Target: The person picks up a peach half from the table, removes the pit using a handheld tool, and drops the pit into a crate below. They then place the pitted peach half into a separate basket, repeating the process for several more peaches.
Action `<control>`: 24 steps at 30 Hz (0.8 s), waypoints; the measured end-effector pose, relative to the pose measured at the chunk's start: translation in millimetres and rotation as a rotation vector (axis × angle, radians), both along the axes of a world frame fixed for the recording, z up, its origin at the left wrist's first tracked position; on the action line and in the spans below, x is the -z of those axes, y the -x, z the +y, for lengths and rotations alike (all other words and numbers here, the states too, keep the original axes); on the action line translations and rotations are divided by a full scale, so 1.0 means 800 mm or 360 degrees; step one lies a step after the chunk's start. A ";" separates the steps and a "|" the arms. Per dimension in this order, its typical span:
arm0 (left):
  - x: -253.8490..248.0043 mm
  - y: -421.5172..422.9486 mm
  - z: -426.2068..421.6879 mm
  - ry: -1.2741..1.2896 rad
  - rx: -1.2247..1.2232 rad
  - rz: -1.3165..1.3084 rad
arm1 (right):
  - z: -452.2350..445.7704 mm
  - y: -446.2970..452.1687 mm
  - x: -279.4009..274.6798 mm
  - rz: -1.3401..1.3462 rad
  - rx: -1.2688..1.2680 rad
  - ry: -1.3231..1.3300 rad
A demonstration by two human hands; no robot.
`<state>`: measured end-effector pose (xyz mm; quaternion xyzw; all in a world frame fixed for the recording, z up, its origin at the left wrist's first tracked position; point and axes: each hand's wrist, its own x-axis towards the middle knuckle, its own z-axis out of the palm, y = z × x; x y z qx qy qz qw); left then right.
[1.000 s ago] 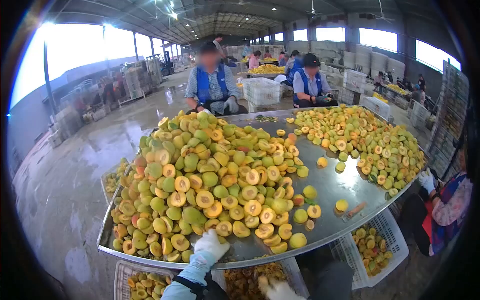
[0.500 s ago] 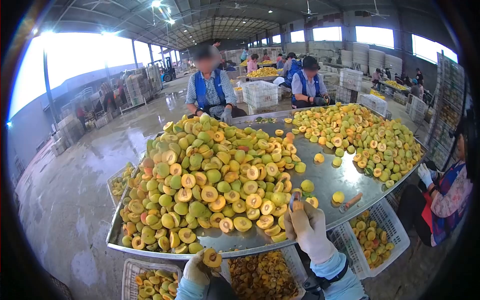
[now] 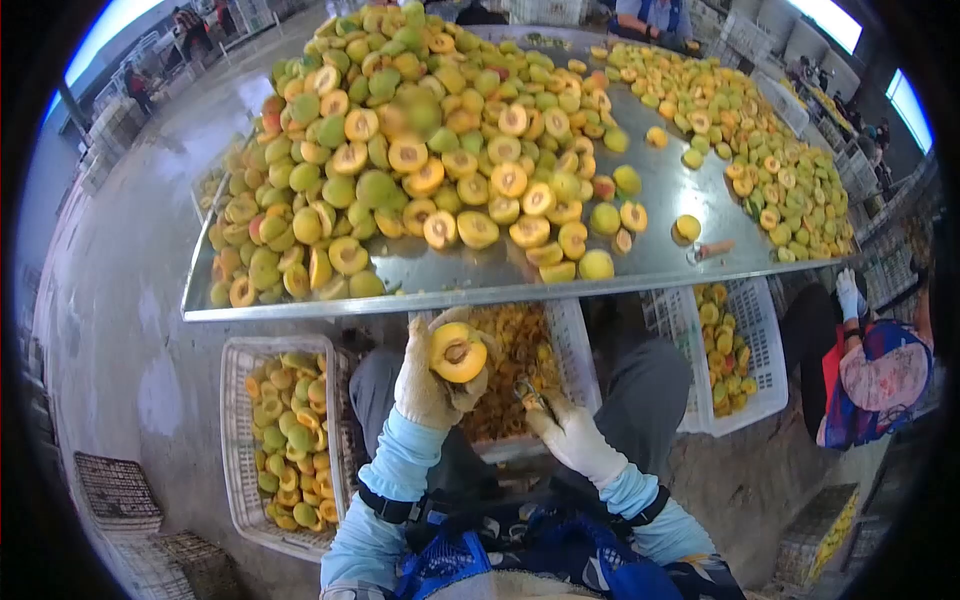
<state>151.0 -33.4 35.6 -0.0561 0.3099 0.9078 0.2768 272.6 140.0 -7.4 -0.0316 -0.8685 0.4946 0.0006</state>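
My gloved left hand [image 3: 428, 385] is wrapped round a halved yellow fruit [image 3: 458, 352], its cut face with a brown centre turned up. To its right, my gloved right hand [image 3: 578, 437] grips a small metal tool [image 3: 527, 392] by its handle. Both hands are in front of the metal table [image 3: 440, 298], above a crate of brown and orange scraps [image 3: 505, 365] between my knees. On the table lies a big heap of halved green and yellow fruit [image 3: 375, 190].
At the left stands a white crate of fruit halves [image 3: 290, 440], and at the right another white crate [image 3: 765, 350]. A second fruit heap [image 3: 770, 170] and a loose tool [image 3: 712, 250] lie on the table. A seated co-worker [image 3: 880, 370] is at the far right.
The view has tilted down. My left hand has gone from the table edge to above the scraps, now with a fruit half. My right hand, with the tool, has come in beside it.
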 end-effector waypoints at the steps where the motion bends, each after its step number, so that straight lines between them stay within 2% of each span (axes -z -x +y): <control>1: 0.003 -0.007 -0.001 0.0012 0.0010 -0.0026 | -0.001 -0.007 -0.003 -0.0026 0.0010 0.0012; 3: 0.006 -0.016 -0.001 0.0076 0.0064 0.0154 | -0.009 -0.002 -0.032 0.0166 0.0160 0.0050; 4: 0.005 -0.019 -0.001 0.0063 0.0052 0.0101 | -0.016 0.004 -0.050 0.0404 0.0140 0.0129; 7: 0.001 -0.027 0.004 0.0133 -0.0072 0.0274 | -0.031 0.016 -0.072 0.0426 -0.0005 -0.0015; 11: 0.004 -0.035 0.003 0.0274 -0.0177 0.0497 | -0.054 0.028 -0.069 0.0524 0.0106 -0.0058; 12: 0.005 -0.037 0.002 0.0280 -0.0179 0.0496 | -0.058 0.028 -0.066 0.0523 0.0104 -0.0051; 14: 0.007 -0.036 0.001 0.0675 -0.0275 0.0701 | -0.064 0.029 -0.058 0.0464 0.0032 -0.0152; 18: 0.012 -0.042 -0.001 0.0725 -0.0292 0.0728 | -0.069 0.027 -0.052 0.0434 0.0035 -0.0060; 20: 0.011 -0.044 0.000 0.0920 -0.0395 0.0881 | -0.072 0.026 -0.050 0.0399 0.0010 -0.0105; 24: 0.017 -0.049 0.005 0.0922 -0.0550 0.0788 | -0.075 0.028 -0.050 0.0341 -0.0014 0.0072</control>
